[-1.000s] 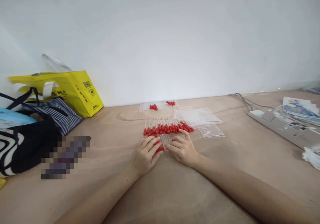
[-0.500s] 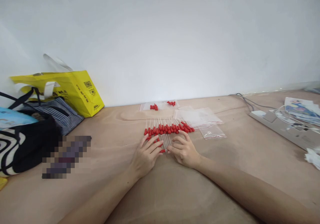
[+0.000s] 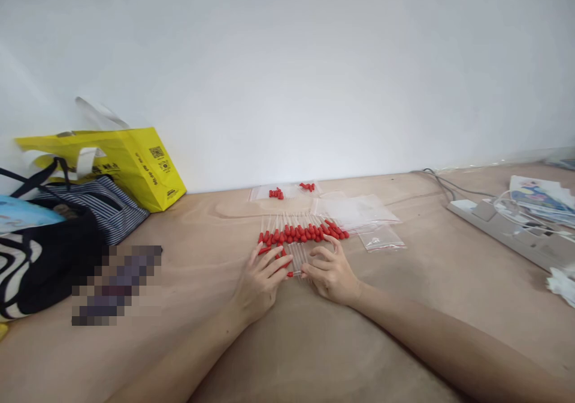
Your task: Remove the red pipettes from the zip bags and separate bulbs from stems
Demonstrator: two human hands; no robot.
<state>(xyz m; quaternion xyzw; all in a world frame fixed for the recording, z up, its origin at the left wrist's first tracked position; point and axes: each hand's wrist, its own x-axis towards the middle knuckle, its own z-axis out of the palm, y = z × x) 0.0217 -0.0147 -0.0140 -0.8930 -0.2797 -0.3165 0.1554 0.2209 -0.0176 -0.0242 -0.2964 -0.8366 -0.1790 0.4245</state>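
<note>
A row of glass droppers with red rubber bulbs (image 3: 305,232) lies across the table, tubes pointing to the wall. Below it are loose clear glass tubes (image 3: 297,256) side by side. My left hand (image 3: 260,277) is bent over a few loose red bulbs, its thumb and fingertip at one small red bulb (image 3: 290,275). From that bulb a clear tube reaches across to my right hand (image 3: 330,274), whose thumb and forefinger pinch its other end. The other right fingers are curled, one raised beside the row. The left thumb is partly hidden.
Clear zip bags (image 3: 359,210) lie right of the row, and another bag with red bulbs (image 3: 276,194) is near the wall. A power strip (image 3: 489,229) with cables is at right. A yellow bag (image 3: 148,169) and a striped bag (image 3: 112,205) stand at left.
The small red bulb has shifted slightly left and down along with my left fingers, and more of the clear tube shows between my hands. My right hand has hardly moved.
</note>
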